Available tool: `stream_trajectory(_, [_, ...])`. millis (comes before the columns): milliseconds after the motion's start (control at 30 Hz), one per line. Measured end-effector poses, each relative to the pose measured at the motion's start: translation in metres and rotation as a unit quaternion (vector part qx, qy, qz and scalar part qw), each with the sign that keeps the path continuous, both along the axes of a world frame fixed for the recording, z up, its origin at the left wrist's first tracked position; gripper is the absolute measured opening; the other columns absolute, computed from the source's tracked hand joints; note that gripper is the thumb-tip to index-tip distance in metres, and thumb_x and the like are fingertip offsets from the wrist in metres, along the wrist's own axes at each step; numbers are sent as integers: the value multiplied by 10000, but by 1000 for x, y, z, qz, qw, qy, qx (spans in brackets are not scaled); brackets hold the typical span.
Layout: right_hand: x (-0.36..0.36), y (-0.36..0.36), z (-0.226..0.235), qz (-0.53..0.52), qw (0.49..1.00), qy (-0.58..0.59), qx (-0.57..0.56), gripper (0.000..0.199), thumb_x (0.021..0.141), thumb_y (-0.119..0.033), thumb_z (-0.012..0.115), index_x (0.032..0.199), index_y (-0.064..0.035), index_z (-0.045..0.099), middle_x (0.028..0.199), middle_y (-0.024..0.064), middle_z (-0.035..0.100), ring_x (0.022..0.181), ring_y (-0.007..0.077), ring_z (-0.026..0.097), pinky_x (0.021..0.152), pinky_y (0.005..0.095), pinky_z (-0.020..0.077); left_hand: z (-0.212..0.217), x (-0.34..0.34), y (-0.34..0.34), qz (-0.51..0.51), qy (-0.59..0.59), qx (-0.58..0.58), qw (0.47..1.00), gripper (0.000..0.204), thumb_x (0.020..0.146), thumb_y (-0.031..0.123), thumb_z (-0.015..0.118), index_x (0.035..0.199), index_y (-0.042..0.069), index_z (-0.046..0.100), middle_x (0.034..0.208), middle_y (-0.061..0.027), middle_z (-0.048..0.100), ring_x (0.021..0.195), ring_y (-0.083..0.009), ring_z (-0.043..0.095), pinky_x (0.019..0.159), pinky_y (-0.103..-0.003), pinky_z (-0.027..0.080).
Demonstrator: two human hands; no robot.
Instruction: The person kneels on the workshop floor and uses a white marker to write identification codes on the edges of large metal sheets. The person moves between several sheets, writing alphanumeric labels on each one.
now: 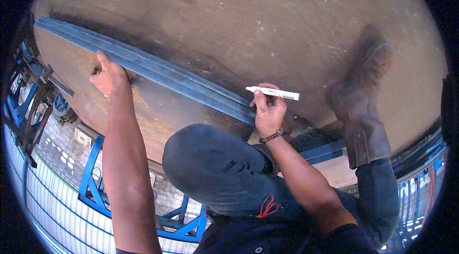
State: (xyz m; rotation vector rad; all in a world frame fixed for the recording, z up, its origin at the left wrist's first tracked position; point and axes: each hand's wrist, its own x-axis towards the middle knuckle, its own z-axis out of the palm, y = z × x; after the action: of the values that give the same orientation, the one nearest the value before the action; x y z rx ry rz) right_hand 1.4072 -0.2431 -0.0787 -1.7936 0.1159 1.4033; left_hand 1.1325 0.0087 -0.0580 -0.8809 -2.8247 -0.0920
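Observation:
I crouch on a large rusty steel plate (pixel 267 19). A long dark steel bar (pixel 158 70) lies across it from upper left to centre. My left hand (pixel 109 76) presses on the bar's near edge, fingers bent, holding nothing. My right hand (pixel 268 108) rests at the bar's right end and grips a white marker pen (pixel 273 93) that lies nearly level, tip pointing left. A beaded bracelet sits on my right wrist. My bent left knee (pixel 210 168) in dark trousers is between my arms.
My right foot in a worn brown boot (pixel 363 110) stands on the plate at the right. The plate's near edge (pixel 95 125) drops off to a blue steel frame (pixel 95 192) and a paved floor far below. Cables hang at the lower right.

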Motion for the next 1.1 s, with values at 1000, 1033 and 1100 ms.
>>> stream_trajectory(1000, [-34, 45, 11, 68, 995, -9, 67, 227, 829, -97, 725, 1040, -46, 656, 932, 74, 663, 851, 179, 622, 773, 318, 497, -1, 7, -4, -11, -4, 28, 1000, 827, 775, 674, 617, 1230, -13, 546, 1145, -227, 636, 1081, -387, 601, 951, -490, 440])
stream_trajectory(1033, [-37, 50, 6, 93, 993, -27, 73, 230, 831, -93, 724, 1046, -45, 657, 930, 71, 666, 839, 173, 625, 765, 313, 500, 0, 10, -4, -5, -2, 23, 1000, 825, 778, 674, 618, 1227, -14, 547, 1142, -228, 636, 1080, -388, 601, 949, -489, 442])
stream_trajectory(1100, [-40, 55, 1, 60, 994, -5, 89, 210, 845, -75, 709, 1046, -40, 659, 947, 69, 683, 800, 142, 639, 730, 290, 517, 1, 16, -3, 10, 1, 13, 1000, 821, 783, 674, 619, 1222, -16, 547, 1135, -230, 637, 1078, -390, 601, 946, -486, 445])
